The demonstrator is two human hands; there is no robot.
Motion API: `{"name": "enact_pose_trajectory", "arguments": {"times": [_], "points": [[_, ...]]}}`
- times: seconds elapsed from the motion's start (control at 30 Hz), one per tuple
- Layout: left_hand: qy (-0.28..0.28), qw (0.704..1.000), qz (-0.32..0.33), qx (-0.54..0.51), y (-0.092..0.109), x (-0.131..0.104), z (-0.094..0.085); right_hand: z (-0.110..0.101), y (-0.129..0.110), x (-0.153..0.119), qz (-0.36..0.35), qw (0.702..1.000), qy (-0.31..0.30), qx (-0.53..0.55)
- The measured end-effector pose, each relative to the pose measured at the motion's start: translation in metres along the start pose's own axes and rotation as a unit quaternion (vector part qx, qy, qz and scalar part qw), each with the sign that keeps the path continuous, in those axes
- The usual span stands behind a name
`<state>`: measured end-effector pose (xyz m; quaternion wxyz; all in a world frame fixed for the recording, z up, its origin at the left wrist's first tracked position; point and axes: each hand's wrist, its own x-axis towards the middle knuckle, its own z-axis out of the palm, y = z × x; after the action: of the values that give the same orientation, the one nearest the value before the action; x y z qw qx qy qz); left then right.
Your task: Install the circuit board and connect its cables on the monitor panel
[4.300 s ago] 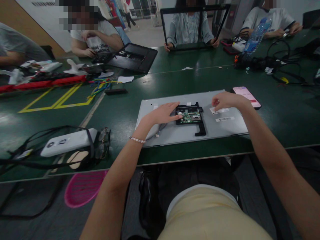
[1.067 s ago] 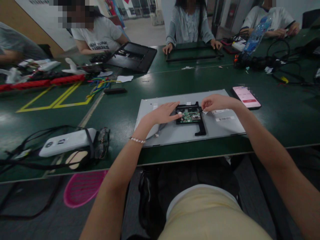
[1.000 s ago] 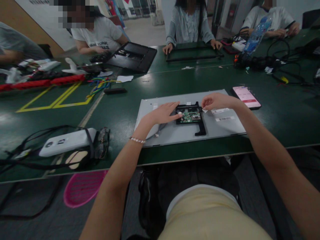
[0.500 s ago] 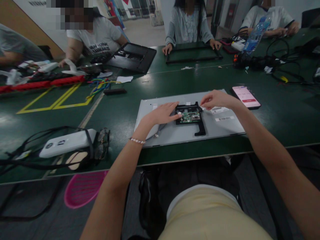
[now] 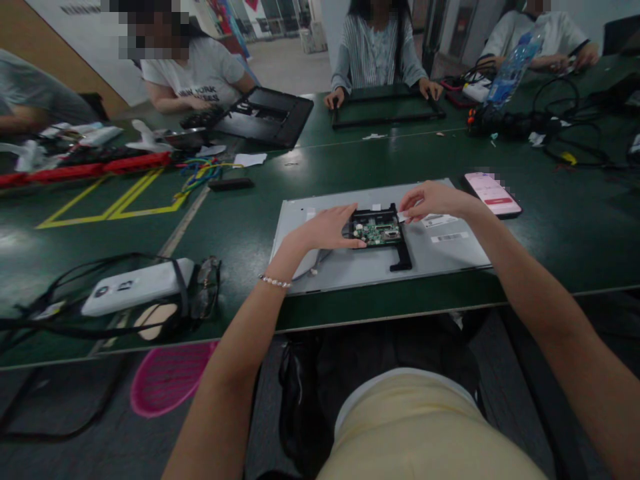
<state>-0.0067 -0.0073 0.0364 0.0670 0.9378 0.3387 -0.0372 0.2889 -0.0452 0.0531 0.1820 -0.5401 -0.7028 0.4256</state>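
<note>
A grey display panel [image 5: 340, 273] lies back side up on the table in front of me. On it sits a black plastic bracket [image 5: 403, 257] around a green circuit board [image 5: 375, 232]. My left hand [image 5: 323, 229] lies across the bracket's left end, fingers stretched along the far side and thumb at the board's near edge. At the bracket's right edge, the fingertips of my right hand [image 5: 423, 201] pinch a small white tab [image 5: 401, 217]. Whether the tab is fixed to the bracket is hidden by the fingers.
A phone [image 5: 493, 193] lies right of the panel. On the left are a white device with black straps [image 5: 137, 287] and glasses [image 5: 206, 287]. Across the table, people handle a black frame [image 5: 390, 120] and sit by a black casing [image 5: 270, 115]. A bottle [image 5: 515, 70] stands back right.
My left thumb has slid slightly toward me, uncovering more of the board. My right fingertips have shifted slightly, and more of the white tab shows. Across the table, a person's arm has drawn back.
</note>
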Motion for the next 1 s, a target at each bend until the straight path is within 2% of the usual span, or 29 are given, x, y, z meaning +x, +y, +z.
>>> {"name": "enact_pose_trajectory", "arguments": {"times": [0.23,0.6,0.8,1.0], "points": [[0.003,1.000,-0.014,0.001,0.004,0.000,-0.002,0.001,0.002,0.003,-0.004,1.000,-0.017,0.009],[-0.008,1.000,-0.017,-0.013,0.004,0.000,-0.001,0.009,0.004,0.006,0.039,0.998,-0.050,-0.006],[-0.009,1.000,-0.012,-0.008,0.004,0.000,-0.001,0.008,0.006,0.010,0.025,0.997,-0.045,-0.060],[-0.005,1.000,-0.012,-0.017,0.000,0.001,0.003,0.007,0.015,0.012,0.009,0.997,-0.055,-0.056]]}}
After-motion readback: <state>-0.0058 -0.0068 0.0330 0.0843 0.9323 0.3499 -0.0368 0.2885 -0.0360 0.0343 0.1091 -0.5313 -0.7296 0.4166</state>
